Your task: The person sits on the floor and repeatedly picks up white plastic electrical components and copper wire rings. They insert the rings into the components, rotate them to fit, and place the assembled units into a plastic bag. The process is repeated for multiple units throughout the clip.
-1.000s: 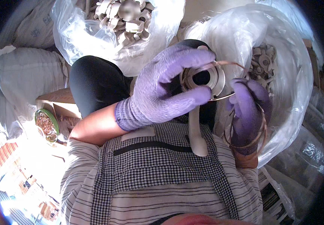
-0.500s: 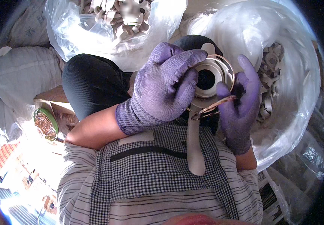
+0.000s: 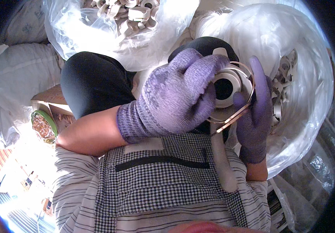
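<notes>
Left hand (image 3: pixel 179 93), purple knit glove: fingers curled over the near-left edge of an off-white ring-shaped part with a long handle (image 3: pixel 235 83), gripping it. Part sits between both hands, above the lap; handle runs down over the checked apron (image 3: pixel 159 182).

Right hand (image 3: pixel 255 105), same glove: forefinger up, thumb bent, both at a copper-coloured wire loop (image 3: pixel 251 79) around the part's right side — can't tell if it is pinched or only touched. Loop's lower end sticks out below the part.

Containers:
- Clear plastic bag, top (image 3: pixel 74 31): mouth wide, pile of pale curved parts (image 3: pixel 138 15) inside.
- Clear plastic bag, right (image 3: pixel 311 97): also open, greyish parts (image 3: pixel 286 73) in shade, shapes partly hidden.
- Round green-rimmed tub (image 3: pixel 51 118), left: tangle of copper-coloured wire (image 3: pixel 42 127).
- Cardboard box (image 3: pixel 51 93) just beside the tub — more thin strands visible in it.
</notes>
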A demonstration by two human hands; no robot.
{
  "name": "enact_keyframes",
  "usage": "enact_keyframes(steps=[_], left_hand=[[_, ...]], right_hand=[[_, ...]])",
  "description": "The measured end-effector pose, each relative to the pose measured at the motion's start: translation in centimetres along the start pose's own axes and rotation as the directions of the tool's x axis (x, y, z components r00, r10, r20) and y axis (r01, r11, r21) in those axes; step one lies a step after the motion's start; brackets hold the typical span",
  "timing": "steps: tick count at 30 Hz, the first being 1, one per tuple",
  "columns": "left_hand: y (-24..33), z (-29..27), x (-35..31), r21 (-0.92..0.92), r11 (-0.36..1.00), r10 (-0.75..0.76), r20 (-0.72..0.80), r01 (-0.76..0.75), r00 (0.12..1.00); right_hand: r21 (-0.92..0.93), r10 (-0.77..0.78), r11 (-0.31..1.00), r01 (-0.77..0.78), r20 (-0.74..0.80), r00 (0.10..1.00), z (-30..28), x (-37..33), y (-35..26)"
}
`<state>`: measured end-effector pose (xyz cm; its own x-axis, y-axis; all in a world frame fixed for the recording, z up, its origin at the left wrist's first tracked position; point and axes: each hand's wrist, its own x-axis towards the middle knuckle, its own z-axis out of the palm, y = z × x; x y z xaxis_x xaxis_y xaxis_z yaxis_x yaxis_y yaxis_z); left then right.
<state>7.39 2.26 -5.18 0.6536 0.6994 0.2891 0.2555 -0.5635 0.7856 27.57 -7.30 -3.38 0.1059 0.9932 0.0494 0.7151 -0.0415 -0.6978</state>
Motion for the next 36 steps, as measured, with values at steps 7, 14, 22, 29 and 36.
enact_keyframes(steps=[7,14,22,29,36], left_hand=[[-0.3,-0.4,-0.7,-0.044,0.999,0.002,0.02,-0.001,1.0],[-1.6,0.3,-1.2,-0.115,0.992,0.057,-0.031,-0.06,0.998],[-1.8,0.6,-1.6,-0.188,0.982,0.005,-0.028,-0.01,1.0],[-2.1,0.8,-1.6,-0.241,0.971,0.003,0.021,0.002,1.0],[-3.6,0.8,-1.4,-0.377,0.924,0.093,0.062,-0.063,0.994]], right_hand=[[-0.117,-0.084,0.989,0.086,0.025,0.996,-0.4,-0.7,-0.8],[-0.013,-0.101,0.995,0.101,-0.033,0.994,-0.5,-0.2,0.4],[0.144,-0.218,0.965,0.22,-0.025,0.976,-0.5,1.0,3.0],[0.178,-0.247,0.957,0.229,0.082,0.966,-1.2,0.7,4.9],[0.076,-0.345,0.939,0.337,0.167,0.924,-2.0,0.8,5.6]])
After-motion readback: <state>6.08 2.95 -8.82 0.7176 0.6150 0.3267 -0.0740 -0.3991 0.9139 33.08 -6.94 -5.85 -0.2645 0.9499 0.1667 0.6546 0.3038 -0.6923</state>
